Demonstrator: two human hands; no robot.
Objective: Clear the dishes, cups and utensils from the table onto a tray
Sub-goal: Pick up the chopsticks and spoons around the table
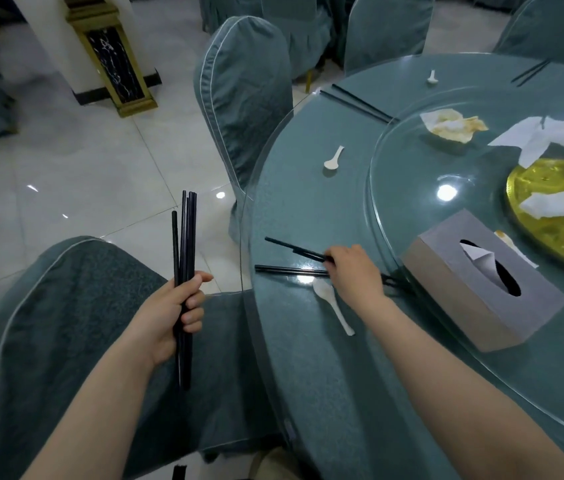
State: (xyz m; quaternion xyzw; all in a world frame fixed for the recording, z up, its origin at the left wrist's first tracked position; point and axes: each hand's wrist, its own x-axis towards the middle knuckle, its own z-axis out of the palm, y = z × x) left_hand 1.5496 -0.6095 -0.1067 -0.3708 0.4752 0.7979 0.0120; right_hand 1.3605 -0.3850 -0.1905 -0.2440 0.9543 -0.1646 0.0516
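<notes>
Black chopsticks (183,271) are gripped upright in the left hand (173,313), beside the table (308,375); another pair (294,251) is pinched by the right hand (355,271) near the spoon (332,304).

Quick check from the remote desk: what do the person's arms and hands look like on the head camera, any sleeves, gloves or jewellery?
Both forearms are bare as far as the frame shows, with no sleeve edge in view. The left hand and the right hand wear no gloves. No watch, bracelet or ring shows on either wrist or on the visible fingers. No markings or cables are visible on either arm.
</notes>
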